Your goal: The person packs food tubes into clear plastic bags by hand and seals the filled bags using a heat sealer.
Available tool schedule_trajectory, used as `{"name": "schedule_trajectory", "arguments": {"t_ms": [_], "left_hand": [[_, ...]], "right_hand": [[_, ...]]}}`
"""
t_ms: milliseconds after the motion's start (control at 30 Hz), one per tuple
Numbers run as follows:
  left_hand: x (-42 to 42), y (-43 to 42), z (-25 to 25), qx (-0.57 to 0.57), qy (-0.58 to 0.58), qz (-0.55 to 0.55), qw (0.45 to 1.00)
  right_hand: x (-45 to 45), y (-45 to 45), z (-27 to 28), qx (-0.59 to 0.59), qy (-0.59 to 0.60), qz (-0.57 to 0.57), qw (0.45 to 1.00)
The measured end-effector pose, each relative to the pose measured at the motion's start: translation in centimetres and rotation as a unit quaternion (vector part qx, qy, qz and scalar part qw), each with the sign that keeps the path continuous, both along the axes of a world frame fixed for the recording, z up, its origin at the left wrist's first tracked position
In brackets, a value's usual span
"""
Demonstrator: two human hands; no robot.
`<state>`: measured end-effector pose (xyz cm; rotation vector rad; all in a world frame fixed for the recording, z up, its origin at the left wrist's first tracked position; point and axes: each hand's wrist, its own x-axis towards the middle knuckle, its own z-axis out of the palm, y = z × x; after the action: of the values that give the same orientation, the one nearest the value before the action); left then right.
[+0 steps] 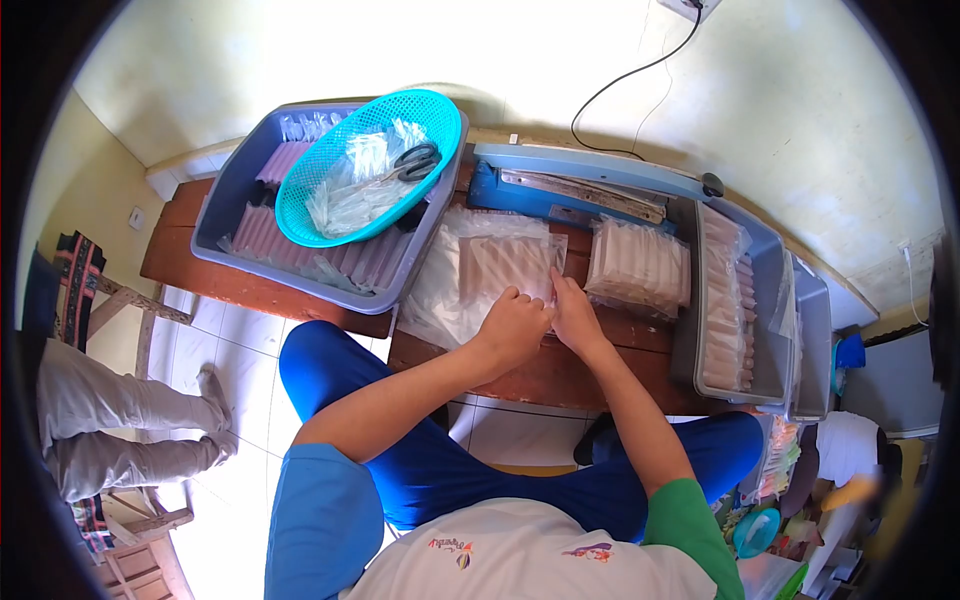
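On the wooden bench, a clear plastic bag filled with pale tube-shaped pieces lies in front of me. My left hand is closed at the bag's near right corner, its fingers curled. Close beside it, my right hand is closed on the bag's right edge, with the index finger stretched along it. The exact grip of the fingertips is hard to see. More clear plastic lies under and left of the bag. A second filled bag sits just to the right.
A grey tub of packed tubes stands left, with a turquoise basket holding plastic and scissors on it. A blue sealer is behind. Grey tubs stand right. People are at far left and lower right.
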<state>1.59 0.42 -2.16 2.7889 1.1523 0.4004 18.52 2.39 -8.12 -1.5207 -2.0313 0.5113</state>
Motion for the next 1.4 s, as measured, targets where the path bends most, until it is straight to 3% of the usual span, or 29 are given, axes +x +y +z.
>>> {"name": "schedule_trajectory", "arguments": {"t_ms": [1400], "left_hand": [[0.0,0.3,-0.3,-0.014,0.021,0.003,1.000]], "right_hand": [[-1.0,-0.7,0.6,0.058,0.020,-0.051,0.997]]}}
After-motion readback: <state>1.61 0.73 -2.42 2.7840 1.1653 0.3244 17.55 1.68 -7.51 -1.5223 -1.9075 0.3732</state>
